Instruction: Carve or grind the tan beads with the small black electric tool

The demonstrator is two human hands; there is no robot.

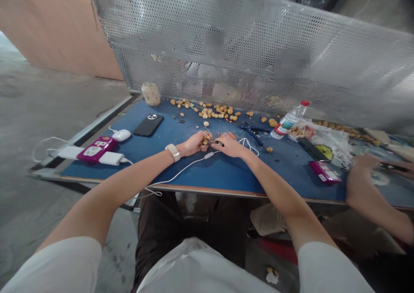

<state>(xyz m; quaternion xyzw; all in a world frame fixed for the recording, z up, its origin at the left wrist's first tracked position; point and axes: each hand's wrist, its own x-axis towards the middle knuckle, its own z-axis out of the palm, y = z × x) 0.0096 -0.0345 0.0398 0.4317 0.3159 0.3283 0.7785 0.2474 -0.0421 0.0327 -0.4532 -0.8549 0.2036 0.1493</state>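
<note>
My left hand [198, 143], with a pale watch on its wrist, has its fingers closed on a small yellowish-brown ball [206, 139] that looks like a nut or fruit. My right hand [227, 147] is closed round a small tool [220, 143] with a dark handle; its metal tip points at the ball. Which kind of tool it is, I cannot tell. Both hands are close together over the blue tabletop [207, 174]. Just behind them lie an orange piece [231, 135] and a paler ball [206, 124]. A white cable [181, 172] runs beneath my hands.
Many similar balls [215, 112] line the mesh panel [194, 34]. A black phone [148, 125], white mouse-like object [121, 135] and purple power strip [97, 150] lie left. Blue-handled pliers [254, 134] and a water bottle [289, 121] are right, near a co-worker's hand [364, 163].
</note>
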